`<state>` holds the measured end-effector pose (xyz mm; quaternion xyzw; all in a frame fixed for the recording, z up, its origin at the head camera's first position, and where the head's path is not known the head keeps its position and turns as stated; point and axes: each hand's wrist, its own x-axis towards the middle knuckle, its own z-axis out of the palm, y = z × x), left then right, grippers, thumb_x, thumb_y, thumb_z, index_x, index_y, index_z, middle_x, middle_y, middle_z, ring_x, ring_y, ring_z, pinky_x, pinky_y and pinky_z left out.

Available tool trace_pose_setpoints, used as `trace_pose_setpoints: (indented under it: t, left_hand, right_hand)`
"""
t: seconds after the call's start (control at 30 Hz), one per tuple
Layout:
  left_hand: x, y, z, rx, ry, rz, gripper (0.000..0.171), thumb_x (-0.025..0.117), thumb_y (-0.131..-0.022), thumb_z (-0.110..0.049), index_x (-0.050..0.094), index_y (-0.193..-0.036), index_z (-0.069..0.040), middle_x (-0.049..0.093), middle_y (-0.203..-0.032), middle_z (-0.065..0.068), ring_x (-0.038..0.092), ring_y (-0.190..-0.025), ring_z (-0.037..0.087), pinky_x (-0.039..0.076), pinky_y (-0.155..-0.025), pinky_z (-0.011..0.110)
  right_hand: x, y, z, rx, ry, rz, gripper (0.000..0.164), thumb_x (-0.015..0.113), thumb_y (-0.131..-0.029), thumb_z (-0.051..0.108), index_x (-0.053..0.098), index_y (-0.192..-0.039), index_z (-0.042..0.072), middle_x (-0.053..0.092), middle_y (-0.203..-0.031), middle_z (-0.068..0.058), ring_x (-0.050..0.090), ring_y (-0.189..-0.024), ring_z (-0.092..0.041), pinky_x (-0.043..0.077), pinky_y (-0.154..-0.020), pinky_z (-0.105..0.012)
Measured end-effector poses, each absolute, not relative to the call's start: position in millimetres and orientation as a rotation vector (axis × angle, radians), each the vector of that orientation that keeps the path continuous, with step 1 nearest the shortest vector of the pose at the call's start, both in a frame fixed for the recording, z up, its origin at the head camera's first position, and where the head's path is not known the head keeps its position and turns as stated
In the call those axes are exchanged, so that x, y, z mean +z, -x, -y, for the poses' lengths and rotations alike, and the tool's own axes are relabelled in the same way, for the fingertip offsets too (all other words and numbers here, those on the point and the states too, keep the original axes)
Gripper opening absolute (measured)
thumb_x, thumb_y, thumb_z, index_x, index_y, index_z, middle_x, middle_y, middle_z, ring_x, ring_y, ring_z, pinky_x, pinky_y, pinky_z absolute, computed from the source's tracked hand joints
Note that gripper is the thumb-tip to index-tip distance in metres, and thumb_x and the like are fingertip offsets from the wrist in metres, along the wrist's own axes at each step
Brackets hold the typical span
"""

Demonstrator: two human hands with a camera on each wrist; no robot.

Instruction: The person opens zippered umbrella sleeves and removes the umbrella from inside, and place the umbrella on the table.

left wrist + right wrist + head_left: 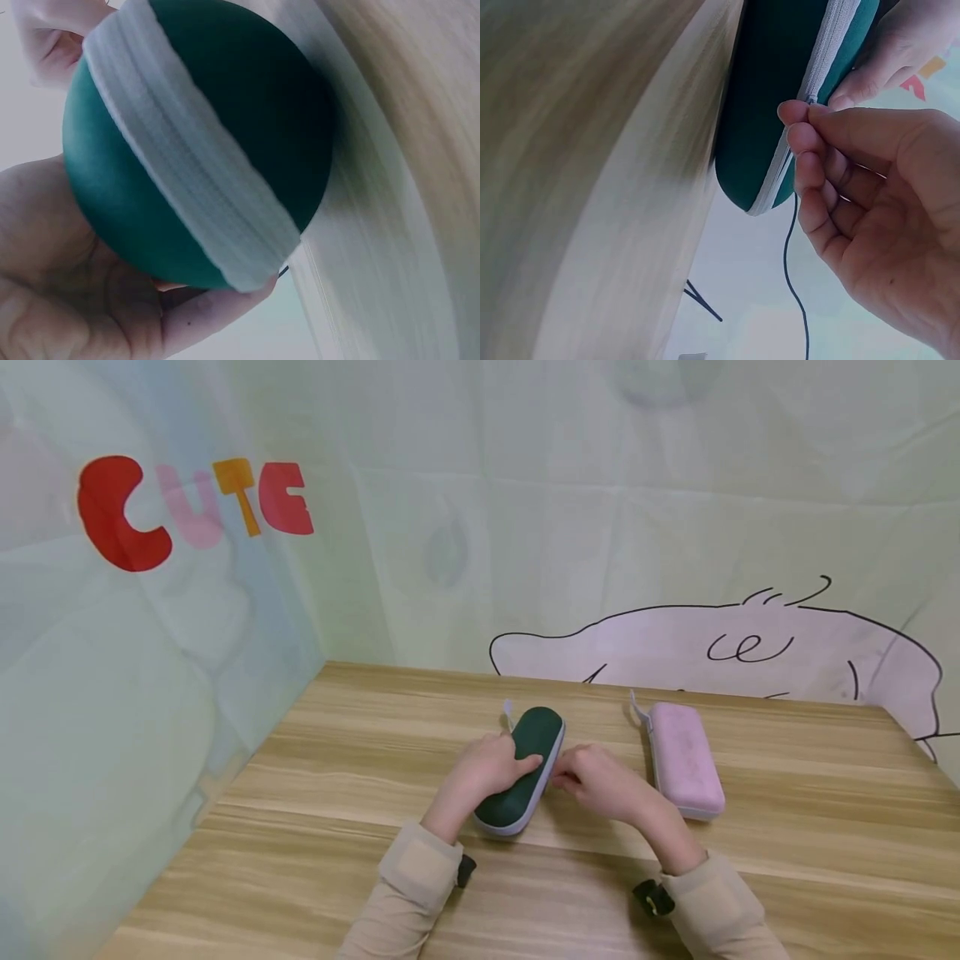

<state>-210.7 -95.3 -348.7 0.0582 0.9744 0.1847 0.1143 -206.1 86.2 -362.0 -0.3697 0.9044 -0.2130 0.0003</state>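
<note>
Fingers of the left hand (pixel 491 767) grip a dark green case (pixel 538 731), the thumb laid across its top and the others round its left side. The case lies on the wood-grained surface (pixel 322 860), just below the centre of the head view, slanting with its far end toward the right; a pale strap (pixel 508 714) sticks up by that end. At the case's right side, the right hand (pixel 600 781) has thumb and index finger pinched together at the pale zipper (pixel 825 52), its other fingers curled; the fingertips mostly hide the pull. Right of centre lies a pink case (pixel 686 760), with its strap (pixel 638 707) at the upper left corner. Both forearms wear beige sleeves (pixel 397 917). Colourful letters (pixel 238 485) spell CUTE on the backdrop (pixel 420 435), upper left.
</note>
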Motion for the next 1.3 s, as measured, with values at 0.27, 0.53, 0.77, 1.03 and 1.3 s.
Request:
trace_pose_setpoints:
  t: [0.27, 0.53, 0.77, 1.03, 1.3]
  left_hand:
    - [-348.7, 210.7, 95.6, 0.554, -0.178, -2.855, 0.065, 0.054, -0.093, -0.052, 0.058, -0.122, 0.006, 0.063, -0.091, 0.013, 0.057, -0.071, 0.019, 0.044, -0.059, 0.027]
    - [-348.5, 211.0, 96.3, 0.551, -0.189, -2.867, 0.063, 0.054, -0.093, -0.052, 0.060, -0.119, 0.005, 0.062, -0.087, 0.011, 0.056, -0.070, 0.019, 0.043, -0.058, 0.027]
    - [-349.1, 210.7, 95.9, 0.539, -0.194, -2.871, 0.062, 0.054, -0.093, -0.052, 0.062, -0.116, 0.004, 0.061, -0.083, 0.010, 0.056, -0.068, 0.019, 0.042, -0.056, 0.026]
    - [-349.2, 210.8, 96.8, 0.539, -0.205, -2.873, 0.059, 0.054, -0.093, -0.052, 0.064, -0.111, 0.004, 0.058, -0.077, 0.008, 0.056, -0.065, 0.018, 0.041, -0.054, 0.025]
    - [-349.3, 210.6, 96.3, 0.525, -0.202, -2.869, 0.060, 0.053, -0.093, -0.053, 0.064, -0.111, 0.004, 0.058, -0.079, 0.008, 0.056, -0.066, 0.018, 0.041, -0.054, 0.025]
  right_hand:
    - [-359.1, 204.4, -85.5, -0.664, 1.171, -2.819, 0.011, 0.064, -0.088, 0.003, 0.075, -0.090, 0.006, 0.072, -0.083, -0.002, 0.057, -0.073, -0.003, 0.049, -0.066, -0.020]
    - [-357.1, 202.6, -84.1, -0.637, 1.176, -2.800, 0.011, 0.064, -0.089, 0.005, 0.075, -0.088, 0.006, 0.070, -0.080, 0.000, 0.052, -0.069, -0.003, 0.046, -0.064, -0.019]
    - [-356.3, 199.9, -82.9, -0.607, 1.185, -2.802, 0.011, 0.064, -0.089, 0.004, 0.074, -0.084, 0.006, 0.066, -0.075, 0.002, 0.048, -0.066, -0.003, 0.043, -0.061, -0.018]
    - [-355.7, 196.9, -80.6, -0.598, 1.264, -2.797, 0.012, 0.065, -0.088, 0.005, 0.072, -0.078, 0.008, 0.059, -0.071, 0.005, 0.044, -0.065, -0.002, 0.040, -0.060, -0.017]
    - [-356.8, 196.8, -80.6, -0.579, 1.288, -2.793, 0.016, 0.065, -0.088, 0.005, 0.068, -0.073, 0.009, 0.050, -0.064, 0.008, 0.039, -0.060, -0.001, 0.036, -0.056, -0.017]
